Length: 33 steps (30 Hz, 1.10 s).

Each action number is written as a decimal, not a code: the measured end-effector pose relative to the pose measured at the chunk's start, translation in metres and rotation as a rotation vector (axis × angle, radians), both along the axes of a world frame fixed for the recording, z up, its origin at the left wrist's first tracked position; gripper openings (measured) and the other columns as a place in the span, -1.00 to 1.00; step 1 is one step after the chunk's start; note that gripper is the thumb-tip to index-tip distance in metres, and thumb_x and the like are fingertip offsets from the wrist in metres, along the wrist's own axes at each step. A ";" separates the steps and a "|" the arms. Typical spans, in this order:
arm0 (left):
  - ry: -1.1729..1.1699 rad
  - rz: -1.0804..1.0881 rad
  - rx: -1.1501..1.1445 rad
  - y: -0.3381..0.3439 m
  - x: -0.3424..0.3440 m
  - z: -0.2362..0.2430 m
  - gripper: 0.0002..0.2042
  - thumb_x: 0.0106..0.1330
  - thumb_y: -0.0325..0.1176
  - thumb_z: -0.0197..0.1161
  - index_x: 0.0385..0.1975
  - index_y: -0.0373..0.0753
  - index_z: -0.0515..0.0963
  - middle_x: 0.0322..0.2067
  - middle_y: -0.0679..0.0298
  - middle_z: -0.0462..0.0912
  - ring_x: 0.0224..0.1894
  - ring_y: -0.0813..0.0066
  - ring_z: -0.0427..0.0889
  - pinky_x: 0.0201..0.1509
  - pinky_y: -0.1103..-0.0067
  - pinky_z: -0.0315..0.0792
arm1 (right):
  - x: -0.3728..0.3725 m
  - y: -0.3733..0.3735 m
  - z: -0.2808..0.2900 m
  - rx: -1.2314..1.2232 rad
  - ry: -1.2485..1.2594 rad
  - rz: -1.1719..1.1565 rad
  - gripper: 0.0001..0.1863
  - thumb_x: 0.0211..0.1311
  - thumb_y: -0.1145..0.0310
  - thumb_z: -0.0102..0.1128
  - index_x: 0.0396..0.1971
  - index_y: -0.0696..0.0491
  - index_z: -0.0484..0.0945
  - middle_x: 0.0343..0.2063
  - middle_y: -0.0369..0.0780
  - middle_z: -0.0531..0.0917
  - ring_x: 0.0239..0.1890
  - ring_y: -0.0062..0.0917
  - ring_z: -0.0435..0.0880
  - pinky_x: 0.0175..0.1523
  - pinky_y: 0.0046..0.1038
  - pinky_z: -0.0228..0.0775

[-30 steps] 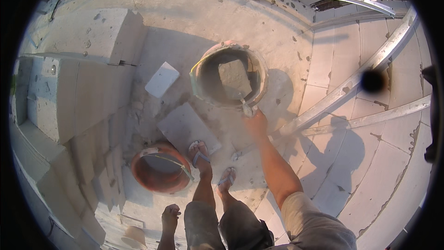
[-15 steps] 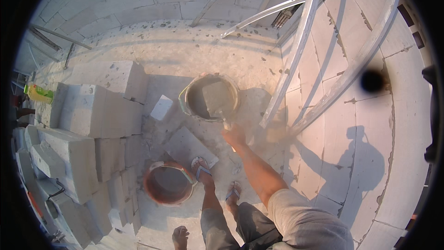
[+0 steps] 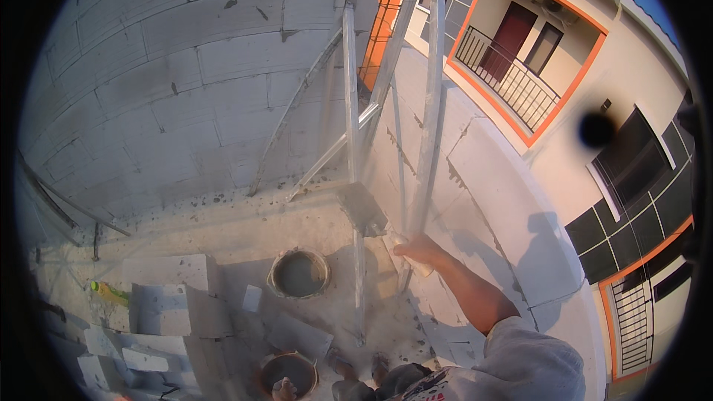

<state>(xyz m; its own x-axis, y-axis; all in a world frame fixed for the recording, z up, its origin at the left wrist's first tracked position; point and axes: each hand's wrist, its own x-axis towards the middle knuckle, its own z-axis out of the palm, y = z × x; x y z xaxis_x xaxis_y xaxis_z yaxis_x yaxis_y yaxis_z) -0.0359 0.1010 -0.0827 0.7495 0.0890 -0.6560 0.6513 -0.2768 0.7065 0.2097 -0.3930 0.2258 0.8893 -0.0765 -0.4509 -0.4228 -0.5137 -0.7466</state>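
My right hand [image 3: 420,249], arm stretched forward, is closed round the handle of a broad trowel [image 3: 362,208]. Its flat blade looks grey and coated with mortar, and it is held up in front of the metal props near the corner of the block walls. Below and to the left stands a round bucket [image 3: 327,282] with grey wet mortar [image 3: 299,273] inside. My left hand [image 3: 284,390] hangs low at the bottom edge, fingers curled, with nothing seen in it. It is over the reddish bucket [image 3: 311,385], which holds grey contents.
Stacked pale blocks [image 3: 167,308] fill the lower left, with a green-yellow bottle [image 3: 110,293] behind. A slab [image 3: 301,334] and a small block [image 3: 252,298] lie between the buckets. Metal props [image 3: 431,104] lean by the low right wall [image 3: 483,200]. Beyond stands a building with a balcony [image 3: 512,67].
My right hand has lifted the trowel from over the mortar bucket, up and to the right toward the wall. The view has tilted up, bringing the building into sight.
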 end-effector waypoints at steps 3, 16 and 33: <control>-0.062 -0.024 0.052 0.027 0.041 0.037 -0.72 0.36 -0.17 0.11 -0.09 -0.21 0.49 -0.26 0.28 0.60 -0.34 0.41 0.60 -0.42 0.51 0.45 | -0.010 -0.037 0.086 -0.025 -0.034 -0.189 -0.63 -0.05 0.29 0.35 -0.31 0.26 0.55 -0.55 -0.14 0.62 -0.69 -0.48 0.55 -0.56 -0.40 0.44; -0.139 -0.042 0.143 0.002 0.162 0.076 -0.76 0.33 -0.18 0.12 -0.18 -0.22 0.50 -0.34 0.31 0.57 -0.39 0.46 0.56 -0.43 0.52 0.42 | 0.064 -0.180 0.294 -0.242 -0.110 -0.632 -0.69 0.08 0.39 0.24 -0.21 0.27 0.54 -0.51 -0.09 0.59 -0.60 -0.41 0.59 -0.56 -0.37 0.45; -0.066 0.098 0.197 -0.191 0.314 0.080 -0.79 0.31 -0.20 0.14 -0.30 -0.23 0.51 -0.44 0.36 0.53 -0.45 0.52 0.51 -0.45 0.54 0.37 | 0.458 -0.369 0.233 -0.467 -0.029 -0.354 -0.80 0.15 0.39 0.24 -0.29 0.21 0.64 -0.38 -0.10 0.66 -0.47 -0.33 0.66 -0.35 -0.25 0.53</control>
